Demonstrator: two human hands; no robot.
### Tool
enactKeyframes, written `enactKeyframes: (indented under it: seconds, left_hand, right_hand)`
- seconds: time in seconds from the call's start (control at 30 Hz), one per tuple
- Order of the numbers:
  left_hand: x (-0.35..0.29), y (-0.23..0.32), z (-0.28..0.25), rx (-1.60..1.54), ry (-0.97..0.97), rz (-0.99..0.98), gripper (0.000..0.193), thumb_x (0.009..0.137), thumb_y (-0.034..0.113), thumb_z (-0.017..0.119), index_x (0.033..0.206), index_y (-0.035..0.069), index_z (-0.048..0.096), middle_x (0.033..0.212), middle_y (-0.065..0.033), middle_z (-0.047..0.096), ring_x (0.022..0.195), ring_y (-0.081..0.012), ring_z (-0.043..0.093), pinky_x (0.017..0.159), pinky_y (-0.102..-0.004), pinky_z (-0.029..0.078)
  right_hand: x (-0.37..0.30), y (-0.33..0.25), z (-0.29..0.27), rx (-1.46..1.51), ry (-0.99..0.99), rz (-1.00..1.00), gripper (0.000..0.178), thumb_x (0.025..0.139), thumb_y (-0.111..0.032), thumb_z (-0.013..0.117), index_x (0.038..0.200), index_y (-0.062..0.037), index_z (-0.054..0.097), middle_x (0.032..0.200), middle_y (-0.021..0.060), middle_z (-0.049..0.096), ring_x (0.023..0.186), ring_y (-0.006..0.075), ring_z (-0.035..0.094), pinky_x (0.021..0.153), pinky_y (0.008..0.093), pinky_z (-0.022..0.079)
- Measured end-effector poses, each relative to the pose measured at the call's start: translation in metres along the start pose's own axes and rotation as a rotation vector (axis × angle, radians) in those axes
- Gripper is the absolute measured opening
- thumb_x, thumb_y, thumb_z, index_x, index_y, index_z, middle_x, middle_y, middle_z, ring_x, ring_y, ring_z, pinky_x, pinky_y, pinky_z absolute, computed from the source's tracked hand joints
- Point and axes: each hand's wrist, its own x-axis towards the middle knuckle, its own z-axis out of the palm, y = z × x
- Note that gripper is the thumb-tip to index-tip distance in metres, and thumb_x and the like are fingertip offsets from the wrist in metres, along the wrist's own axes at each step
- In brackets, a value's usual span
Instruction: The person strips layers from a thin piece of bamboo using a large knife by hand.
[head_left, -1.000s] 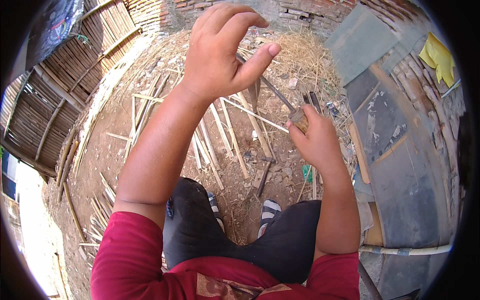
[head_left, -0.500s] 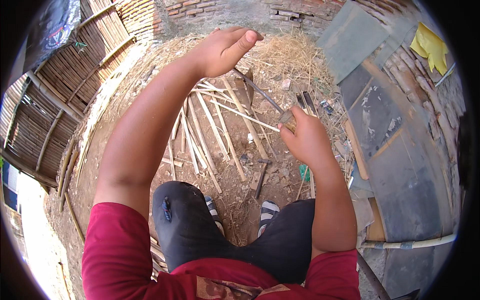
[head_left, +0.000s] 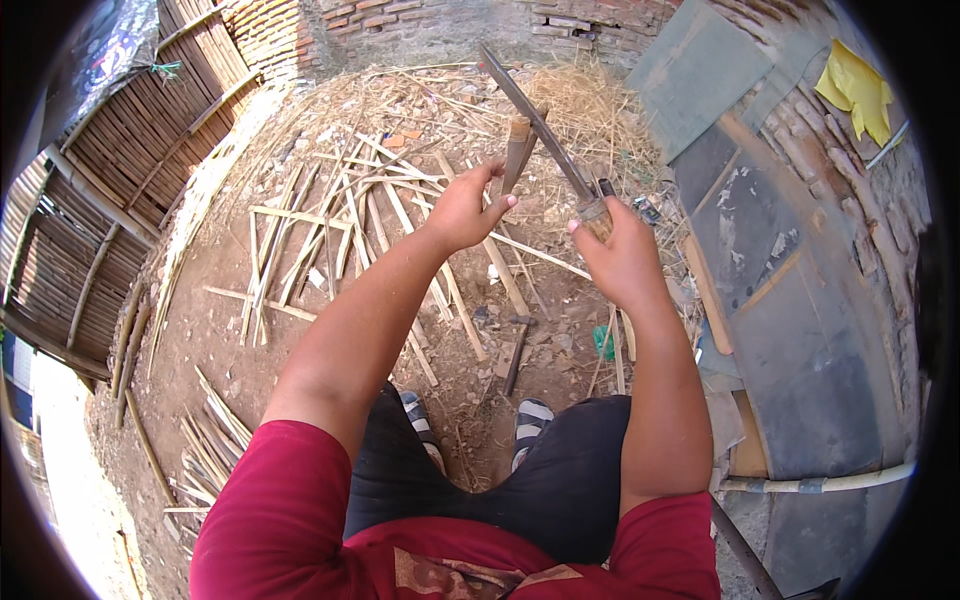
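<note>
My right hand (head_left: 618, 255) is closed around the wooden handle of a machete (head_left: 540, 125), whose long dark blade slants up and to the left. Beside the blade, my left hand (head_left: 470, 208) pinches the lower end of a short piece of bamboo (head_left: 516, 150) between thumb and fingers. This piece stands nearly upright, its pale top close to the blade; whether the two touch I cannot tell. Below my hands, a hammer (head_left: 517, 355) lies on the dirt in front of my feet.
Several split bamboo strips (head_left: 395, 215) lie crossed on the ground, and another pile (head_left: 215, 440) sits at lower left. Dry straw (head_left: 590, 110) covers the far ground before a brick wall (head_left: 420, 30). Dark sheets (head_left: 790, 300) lie along the right, a bamboo fence (head_left: 130, 150) stands left.
My left hand has come down from its raised place near the blade tip and now grips the bamboo piece. The machete has tilted more upright, while my right hand has barely shifted.
</note>
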Motion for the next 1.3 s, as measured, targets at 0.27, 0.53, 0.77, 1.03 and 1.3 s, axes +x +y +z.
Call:
enactKeyframes:
  seconds: [0.27,0.53,0.77,1.03,1.3]
  left_hand:
    - [0.027,0.031,0.021,0.08,0.022,-0.178,0.032,0.1,0.03,0.066,0.117,0.002,0.068,0.11,-0.0218,0.071,0.106,-0.0396,0.068,0.092,-0.0447,0.054]
    - [0.028,0.027,0.034,0.175,0.142,-0.009,0.023,0.102,0.029,0.062,0.105,0.007,0.069,0.092,-0.0195,0.071,0.087,-0.0426,0.068,0.077,-0.0504,0.054]
    - [0.014,0.058,0.016,0.286,0.254,0.066,0.021,0.101,0.029,0.063,0.096,0.009,0.067,0.085,-0.0166,0.069,0.073,-0.0399,0.068,0.064,-0.0497,0.054]
    - [0.003,0.087,-0.024,0.34,0.487,0.229,0.018,0.099,0.025,0.065,0.094,0.008,0.065,0.078,-0.0132,0.068,0.066,-0.0368,0.068,0.056,-0.0469,0.053]
    - [0.004,0.114,-0.058,0.351,0.198,-0.033,0.026,0.103,0.03,0.062,0.105,0.006,0.069,0.091,-0.0188,0.072,0.082,-0.0406,0.069,0.072,-0.049,0.054]
  right_hand:
    - [0.001,0.02,-0.007,0.198,-0.022,-0.002,0.048,0.091,-0.038,0.073,0.119,-0.0001,0.066,0.067,0.0098,0.061,0.061,0.023,0.061,0.062,0.0403,0.047]
    - [0.004,0.025,-0.006,-0.021,0.101,-0.047,0.052,0.09,-0.041,0.075,0.118,0.0015,0.065,0.066,0.0115,0.062,0.061,0.024,0.062,0.061,0.0416,0.048]
    - [-0.011,0.0,-0.025,0.121,0.06,-0.05,0.055,0.091,-0.042,0.075,0.122,0.0026,0.066,0.063,0.0118,0.062,0.058,0.0249,0.064,0.059,0.042,0.049]
    - [-0.036,-0.036,-0.036,0.209,0.228,-0.269,0.045,0.093,-0.037,0.076,0.106,0.0042,0.066,0.07,0.0115,0.067,0.058,0.0187,0.061,0.058,0.037,0.047]
    - [-0.031,-0.044,-0.049,0.214,0.144,-0.152,0.046,0.094,-0.04,0.074,0.11,0.0024,0.067,0.071,0.0076,0.065,0.064,0.0185,0.061,0.062,0.037,0.047]
